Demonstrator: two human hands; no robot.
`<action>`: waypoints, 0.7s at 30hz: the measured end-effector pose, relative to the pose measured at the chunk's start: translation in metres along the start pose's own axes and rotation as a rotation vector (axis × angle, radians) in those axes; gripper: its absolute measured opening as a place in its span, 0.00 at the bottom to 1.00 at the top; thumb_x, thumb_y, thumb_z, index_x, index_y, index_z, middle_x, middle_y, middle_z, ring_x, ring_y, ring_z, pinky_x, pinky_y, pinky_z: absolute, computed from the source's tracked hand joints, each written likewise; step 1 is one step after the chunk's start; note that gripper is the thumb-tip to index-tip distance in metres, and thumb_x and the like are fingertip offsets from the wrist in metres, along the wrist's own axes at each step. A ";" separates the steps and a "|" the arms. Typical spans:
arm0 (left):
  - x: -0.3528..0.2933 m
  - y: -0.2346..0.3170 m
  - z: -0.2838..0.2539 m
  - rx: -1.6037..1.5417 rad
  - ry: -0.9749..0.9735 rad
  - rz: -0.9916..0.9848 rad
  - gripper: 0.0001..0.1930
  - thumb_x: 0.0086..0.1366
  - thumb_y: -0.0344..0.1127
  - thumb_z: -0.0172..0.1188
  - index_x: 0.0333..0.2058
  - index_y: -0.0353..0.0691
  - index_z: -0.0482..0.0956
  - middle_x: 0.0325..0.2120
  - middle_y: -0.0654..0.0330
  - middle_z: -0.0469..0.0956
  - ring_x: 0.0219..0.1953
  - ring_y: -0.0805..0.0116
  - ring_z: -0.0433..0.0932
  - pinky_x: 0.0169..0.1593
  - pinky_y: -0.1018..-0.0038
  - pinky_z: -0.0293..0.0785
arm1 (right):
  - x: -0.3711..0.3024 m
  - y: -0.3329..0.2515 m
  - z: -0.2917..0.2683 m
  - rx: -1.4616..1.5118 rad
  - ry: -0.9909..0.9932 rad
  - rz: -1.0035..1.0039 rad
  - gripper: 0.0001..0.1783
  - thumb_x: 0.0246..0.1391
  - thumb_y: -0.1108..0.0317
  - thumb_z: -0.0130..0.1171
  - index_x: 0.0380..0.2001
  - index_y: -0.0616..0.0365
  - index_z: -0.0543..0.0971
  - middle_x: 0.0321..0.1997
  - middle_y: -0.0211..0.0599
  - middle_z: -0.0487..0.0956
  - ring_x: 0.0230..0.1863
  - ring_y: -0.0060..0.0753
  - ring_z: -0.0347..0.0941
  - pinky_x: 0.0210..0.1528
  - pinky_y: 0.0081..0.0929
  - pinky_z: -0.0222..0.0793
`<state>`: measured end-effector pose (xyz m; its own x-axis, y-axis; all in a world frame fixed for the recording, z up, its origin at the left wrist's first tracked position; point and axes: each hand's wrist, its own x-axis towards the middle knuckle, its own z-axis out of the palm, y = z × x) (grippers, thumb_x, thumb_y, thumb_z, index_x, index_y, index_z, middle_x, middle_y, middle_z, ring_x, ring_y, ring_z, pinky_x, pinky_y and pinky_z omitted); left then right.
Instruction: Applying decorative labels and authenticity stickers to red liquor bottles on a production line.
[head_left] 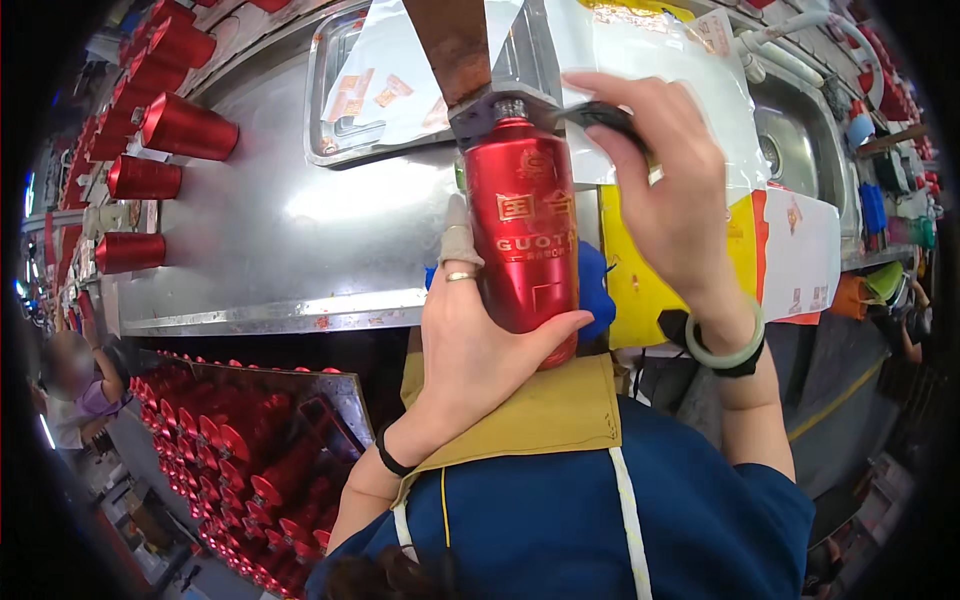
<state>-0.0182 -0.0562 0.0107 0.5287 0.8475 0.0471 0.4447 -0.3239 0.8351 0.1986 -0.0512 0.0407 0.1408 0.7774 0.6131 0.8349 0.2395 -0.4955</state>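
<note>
My left hand (468, 345) is wrapped around a glossy red bottle (525, 285) with gold lettering, its thumb across the lower part. A pale cover sits on one finger above a ring. The bottle's bare threaded neck rests at the notched end of a rusty metal bracket (450, 45). Beside the neck, my right hand (680, 190) grips a slim black-handled tool (608, 118). The tool's thin tip points at the bracket and neck; its exact kind is unclear. A blue thing (597, 290) shows partly behind the bottle.
Several red bottles or cups (190, 127) lie along the left of the steel bench (260, 235). A steel tray (322, 130) with white sheets stands behind the bottle. To the right are yellow sheeting (640, 300) and a sink (815, 150). Many red pieces (225, 440) fill a lower-left crate.
</note>
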 end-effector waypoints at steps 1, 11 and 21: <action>-0.002 -0.004 0.000 -0.020 0.014 0.027 0.61 0.45 0.46 0.85 0.70 0.24 0.55 0.53 0.37 0.77 0.53 0.46 0.81 0.58 0.59 0.77 | 0.003 0.007 -0.003 -0.038 0.010 -0.096 0.17 0.51 0.80 0.61 0.44 0.53 0.85 0.41 0.34 0.84 0.37 0.44 0.75 0.42 0.37 0.71; -0.012 -0.007 0.001 -0.143 0.036 -0.048 0.54 0.46 0.41 0.85 0.67 0.28 0.62 0.55 0.43 0.75 0.52 0.52 0.80 0.56 0.63 0.77 | 0.029 -0.009 0.013 -0.179 -0.235 -0.333 0.11 0.51 0.67 0.65 0.39 0.54 0.81 0.33 0.33 0.81 0.38 0.39 0.75 0.43 0.35 0.70; -0.006 -0.017 -0.005 -0.259 -0.035 -0.088 0.61 0.46 0.42 0.84 0.71 0.25 0.54 0.60 0.43 0.74 0.58 0.56 0.78 0.62 0.64 0.72 | -0.009 -0.015 0.018 0.072 -0.192 -0.385 0.15 0.44 0.64 0.67 0.38 0.53 0.81 0.32 0.30 0.79 0.32 0.36 0.72 0.40 0.35 0.69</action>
<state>-0.0322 -0.0540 -0.0011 0.5228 0.8512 -0.0467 0.2925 -0.1277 0.9477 0.1749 -0.0508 0.0316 -0.2808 0.7159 0.6392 0.7670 0.5678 -0.2990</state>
